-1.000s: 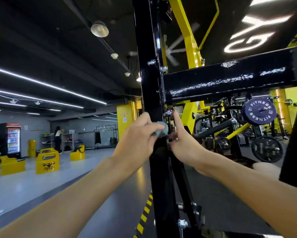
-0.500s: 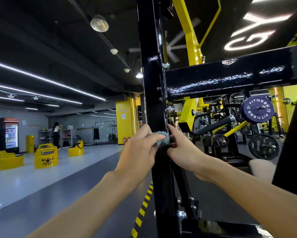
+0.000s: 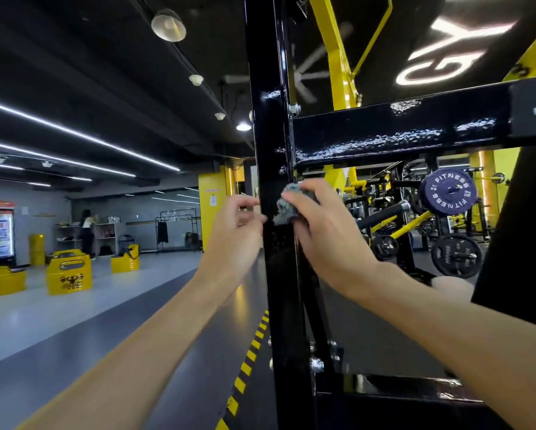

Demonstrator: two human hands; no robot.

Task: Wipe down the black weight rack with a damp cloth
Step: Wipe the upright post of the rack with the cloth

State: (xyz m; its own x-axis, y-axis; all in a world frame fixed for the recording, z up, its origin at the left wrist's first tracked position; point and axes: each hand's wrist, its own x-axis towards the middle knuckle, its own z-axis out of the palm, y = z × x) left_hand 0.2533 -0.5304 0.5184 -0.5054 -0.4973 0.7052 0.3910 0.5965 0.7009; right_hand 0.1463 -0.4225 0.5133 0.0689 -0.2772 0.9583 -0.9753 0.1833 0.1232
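The black weight rack's upright post (image 3: pixel 270 119) stands dead centre, and the damp cloth (image 3: pixel 287 209) sits bunched against its front face, just below where the crossbar (image 3: pixel 400 135) joins the post. The right hand (image 3: pixel 325 234) grips that cloth, fingers curled over the wad and pressing it to the paint. The left hand (image 3: pixel 232 234) hangs just left of the post with fingers loosely curled, holding nothing that shows. To do this step well, I judge the wad should be spread flatter so more fabric meets the metal, then drawn in long vertical strokes down the post, wrapping round both edges and working around the bolts (image 3: pixel 293 108) where grime collects; the free hand could brace the post on its left side. Wet streaks glint on the crossbar right of the post, so a dry pass may be needed. For writing: the weight plate (image 3: pixel 449 195) far right of the post reads "FITNESS" 2 times around its rim; glowing letters (image 3: pixel 440 54) above and right look like G and Y; the yellow crate (image 3: pixel 70 273) far left bears an emblem too small to read.
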